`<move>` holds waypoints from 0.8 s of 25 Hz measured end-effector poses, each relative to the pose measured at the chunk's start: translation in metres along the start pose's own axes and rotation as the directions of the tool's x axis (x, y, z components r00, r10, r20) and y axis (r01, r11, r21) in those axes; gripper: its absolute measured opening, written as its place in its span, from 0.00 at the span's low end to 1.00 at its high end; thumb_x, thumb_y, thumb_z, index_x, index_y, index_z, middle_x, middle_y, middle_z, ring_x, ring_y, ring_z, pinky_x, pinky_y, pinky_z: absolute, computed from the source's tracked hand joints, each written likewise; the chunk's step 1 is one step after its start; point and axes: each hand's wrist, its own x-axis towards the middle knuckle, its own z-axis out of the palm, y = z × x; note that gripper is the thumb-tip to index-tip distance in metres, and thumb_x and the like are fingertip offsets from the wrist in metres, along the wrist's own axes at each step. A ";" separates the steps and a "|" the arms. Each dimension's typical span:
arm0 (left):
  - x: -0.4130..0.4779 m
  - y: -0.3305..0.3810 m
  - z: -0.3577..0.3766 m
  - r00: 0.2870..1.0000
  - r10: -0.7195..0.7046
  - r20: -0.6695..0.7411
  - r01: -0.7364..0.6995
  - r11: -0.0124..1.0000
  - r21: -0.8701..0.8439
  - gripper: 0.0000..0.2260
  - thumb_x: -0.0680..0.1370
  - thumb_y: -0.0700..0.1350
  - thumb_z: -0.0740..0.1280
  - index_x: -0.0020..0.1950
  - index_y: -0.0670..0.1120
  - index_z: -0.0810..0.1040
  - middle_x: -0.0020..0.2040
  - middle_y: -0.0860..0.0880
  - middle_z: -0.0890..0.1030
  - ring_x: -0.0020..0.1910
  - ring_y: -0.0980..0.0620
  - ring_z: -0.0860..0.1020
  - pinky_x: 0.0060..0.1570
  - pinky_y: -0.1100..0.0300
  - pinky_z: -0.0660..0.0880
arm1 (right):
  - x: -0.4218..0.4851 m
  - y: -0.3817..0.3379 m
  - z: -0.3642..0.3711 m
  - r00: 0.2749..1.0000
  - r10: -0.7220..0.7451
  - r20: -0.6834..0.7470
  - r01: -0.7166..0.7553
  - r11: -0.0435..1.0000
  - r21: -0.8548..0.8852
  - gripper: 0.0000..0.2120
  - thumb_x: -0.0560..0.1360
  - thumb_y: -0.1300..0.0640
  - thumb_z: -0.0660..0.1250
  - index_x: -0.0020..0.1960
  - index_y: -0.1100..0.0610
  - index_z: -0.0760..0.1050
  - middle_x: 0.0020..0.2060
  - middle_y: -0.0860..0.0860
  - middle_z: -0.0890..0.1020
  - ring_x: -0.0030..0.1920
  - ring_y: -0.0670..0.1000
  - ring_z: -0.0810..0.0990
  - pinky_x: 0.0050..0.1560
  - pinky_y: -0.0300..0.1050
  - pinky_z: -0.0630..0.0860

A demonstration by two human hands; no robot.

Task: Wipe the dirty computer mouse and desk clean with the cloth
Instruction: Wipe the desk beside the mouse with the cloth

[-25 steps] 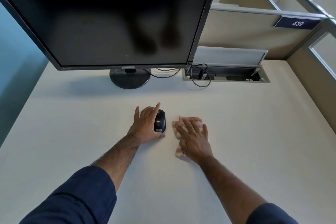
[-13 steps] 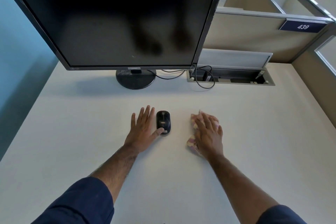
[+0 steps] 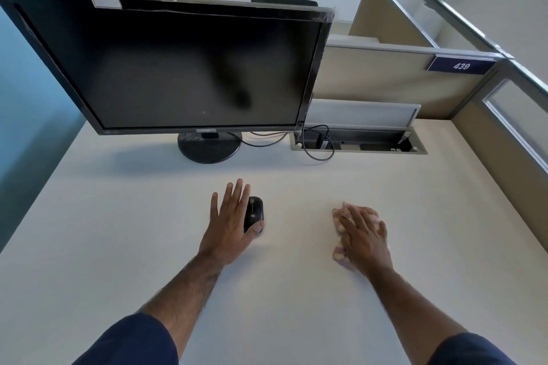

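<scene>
A small black computer mouse sits on the white desk, a little left of centre. My left hand lies flat just left of it with fingers spread, and the thumb touches the mouse's near end. Well to the right, a pink and yellow cloth is pressed onto the desk under my right hand. The palm covers most of the cloth. Cloth and mouse are clearly apart.
A large black monitor on a round base stands behind the mouse. An open cable trough with loose black cables is set into the desk at the back right. Beige partitions close the back and right sides.
My right hand has slid the cloth to the right, away from the mouse. My left hand came off the mouse's top and now lies flat beside it. The view has tilted up.
</scene>
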 end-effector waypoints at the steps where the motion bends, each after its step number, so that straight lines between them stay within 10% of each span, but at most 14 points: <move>1: 0.002 0.006 0.001 1.000 0.012 -0.016 -0.012 1.000 0.003 0.38 0.82 0.69 0.43 0.84 0.47 0.44 0.84 0.48 0.39 0.82 0.48 0.38 0.79 0.41 0.41 | 0.003 0.020 -0.002 0.999 0.046 0.001 -0.046 0.999 0.008 0.25 0.80 0.48 0.56 0.77 0.44 0.64 0.82 0.46 0.52 0.80 0.52 0.52 0.72 0.63 0.56; 20: 0.150 0.253 0.068 0.989 0.140 0.048 -0.142 0.989 0.039 0.35 0.84 0.67 0.46 0.84 0.48 0.41 0.84 0.50 0.38 0.82 0.50 0.37 0.79 0.43 0.38 | 0.152 0.222 -0.058 0.999 -0.027 0.022 0.028 0.996 -0.088 0.46 0.74 0.40 0.70 0.82 0.48 0.48 0.82 0.51 0.46 0.81 0.56 0.44 0.73 0.74 0.46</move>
